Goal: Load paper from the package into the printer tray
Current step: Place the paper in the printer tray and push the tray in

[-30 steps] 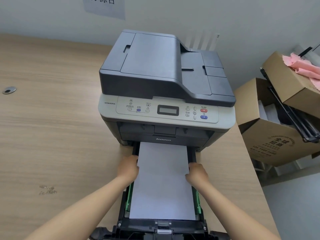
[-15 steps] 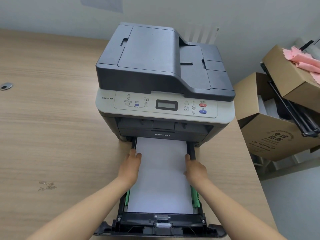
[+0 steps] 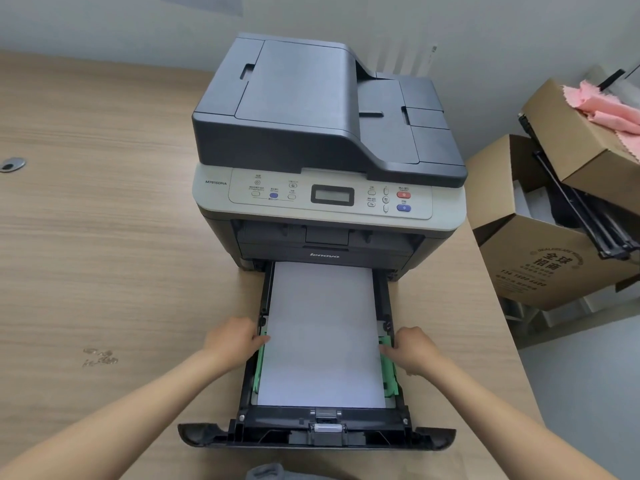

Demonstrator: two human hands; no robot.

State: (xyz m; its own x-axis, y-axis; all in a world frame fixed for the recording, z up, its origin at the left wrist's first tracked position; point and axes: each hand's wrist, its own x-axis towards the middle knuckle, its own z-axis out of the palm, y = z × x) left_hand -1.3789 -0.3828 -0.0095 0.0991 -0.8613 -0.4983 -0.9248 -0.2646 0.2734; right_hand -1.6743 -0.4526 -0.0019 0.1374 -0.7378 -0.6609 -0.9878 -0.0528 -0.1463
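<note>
Open room to the left of the tray, crowding to the right.

The pulled-out tray (image 3: 317, 434) juts toward the viewer from the printer (image 3: 325, 161), its top open above the paper (image 3: 322, 334). The left hand (image 3: 233, 339) and right hand (image 3: 410, 348) sit at the tray's two side walls, by the green guides (image 3: 388, 372). Left of the tray the surface (image 3: 104, 254) lies wide and bare, with only a small round metal fitting (image 3: 12, 164) far off. To the right only a narrow strip of surface remains, and beyond its edge stand cardboard boxes (image 3: 540, 258). The printer body overhangs the tray's far end, and a wall (image 3: 485, 36) stands behind it.
</note>
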